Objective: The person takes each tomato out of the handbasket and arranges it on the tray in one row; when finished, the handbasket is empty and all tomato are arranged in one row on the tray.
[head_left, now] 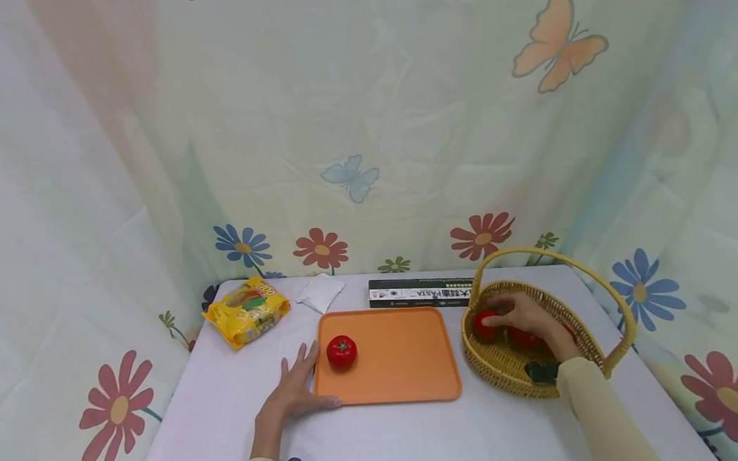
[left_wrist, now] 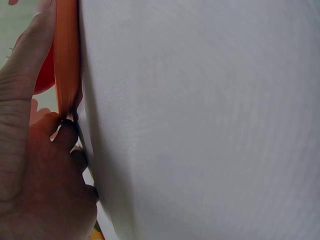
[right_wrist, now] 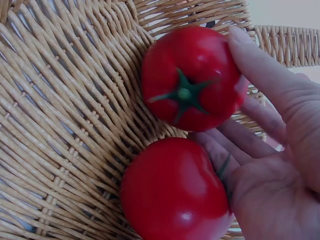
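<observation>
An orange tray [head_left: 402,359] lies on the white-covered table, with one red tomato [head_left: 341,352] near its left side. Against the tray's left edge and front corner rests my left hand [head_left: 293,392], fingers spread and thumb along the front. To the right, inside a wicker basket [head_left: 493,376], my right hand [head_left: 529,317] grips a tomato [right_wrist: 187,75] between thumb and fingers. Just beside it, a second tomato [right_wrist: 170,190] sits in the basket, close to the palm. In the left wrist view, the thumb [left_wrist: 25,65] lies along the tray's rim.
A tall arched handle [head_left: 628,320] rises over the basket. Behind the tray lies a long dark pasta box [head_left: 420,293]. At the back left are a yellow packet [head_left: 247,312] and a small white packet [head_left: 320,292]. Printed curtains surround the table.
</observation>
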Demonstrator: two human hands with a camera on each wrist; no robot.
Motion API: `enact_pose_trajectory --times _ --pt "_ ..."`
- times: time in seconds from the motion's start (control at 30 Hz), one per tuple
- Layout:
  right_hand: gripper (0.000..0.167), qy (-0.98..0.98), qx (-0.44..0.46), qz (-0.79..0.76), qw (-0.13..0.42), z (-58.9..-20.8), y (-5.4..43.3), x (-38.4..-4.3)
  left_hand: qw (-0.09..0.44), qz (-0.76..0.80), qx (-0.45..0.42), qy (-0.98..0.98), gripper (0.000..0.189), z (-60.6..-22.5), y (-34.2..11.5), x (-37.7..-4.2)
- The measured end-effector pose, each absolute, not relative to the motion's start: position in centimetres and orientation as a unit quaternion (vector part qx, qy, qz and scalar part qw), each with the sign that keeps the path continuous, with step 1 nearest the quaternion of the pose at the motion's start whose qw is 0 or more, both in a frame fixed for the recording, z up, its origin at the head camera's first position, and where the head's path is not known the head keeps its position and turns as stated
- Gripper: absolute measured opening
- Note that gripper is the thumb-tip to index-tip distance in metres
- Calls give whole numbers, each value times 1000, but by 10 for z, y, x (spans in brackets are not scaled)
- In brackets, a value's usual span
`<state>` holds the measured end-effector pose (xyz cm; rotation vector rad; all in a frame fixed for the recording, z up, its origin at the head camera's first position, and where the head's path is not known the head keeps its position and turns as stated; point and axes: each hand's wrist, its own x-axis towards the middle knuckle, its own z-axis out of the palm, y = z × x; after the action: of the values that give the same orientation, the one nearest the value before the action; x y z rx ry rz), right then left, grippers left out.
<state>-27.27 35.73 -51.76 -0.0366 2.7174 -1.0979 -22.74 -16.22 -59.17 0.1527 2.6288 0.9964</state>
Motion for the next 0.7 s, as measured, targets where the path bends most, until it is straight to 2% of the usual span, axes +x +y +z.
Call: enact_pose_trajectory --times 0.27,0.43,0.6,0.7 --pt "47 923 5 -379 65 -522 358 -274 164 350 53 921 133 -592 -162 -227" --pt "51 937 -47 -336 83 -521 357 -275 164 351 53 920 133 -593 -163 -227" --pt "67 938 -87 -317 110 -522 358 -274 165 355 52 919 133 -594 -163 -227" --pt "71 936 -96 -318 114 -525 361 -274 165 356 54 918 132 -594 -162 -228"
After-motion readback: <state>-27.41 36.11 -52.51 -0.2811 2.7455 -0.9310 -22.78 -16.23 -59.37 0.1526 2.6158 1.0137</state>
